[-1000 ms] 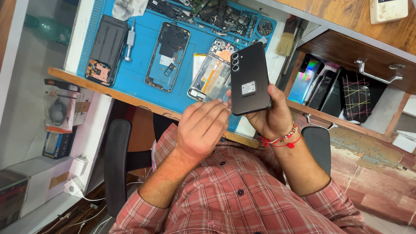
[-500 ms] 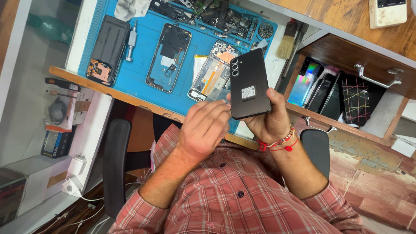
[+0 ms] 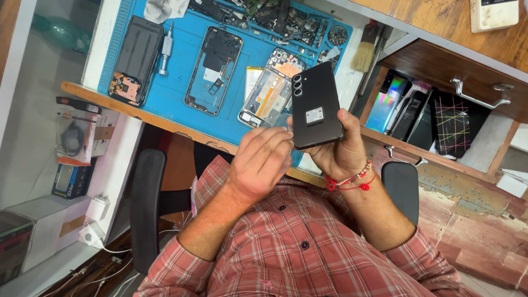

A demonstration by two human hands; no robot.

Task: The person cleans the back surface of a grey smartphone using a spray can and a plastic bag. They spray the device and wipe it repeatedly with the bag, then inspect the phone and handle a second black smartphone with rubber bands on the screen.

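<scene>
Two hands meet above the bench (image 3: pixel 165 124) edge: the right hand (image 3: pixel 341 151) grips a black phone (image 3: pixel 315 111), its back bearing a small white rectangular label. Left hand (image 3: pixel 264 162), fingers curled, touches its lower edge. An orange-and-white package (image 3: pixel 74 135) sits on a lower shelf at left.

My one head camera looks steeply down, close over my checked red shirt (image 3: pixel 308 247) and the blue rubber work mat (image 3: pixel 181 82) beyond it.

a small white rectangular label (image 3: pixel 314 115) sits on the black phone back (image 3: pixel 315 104); an orange-and-white blister package (image 3: pixel 74 137) and a dark blue box (image 3: pixel 71 180) lie on the shelf at the picture's left
</scene>
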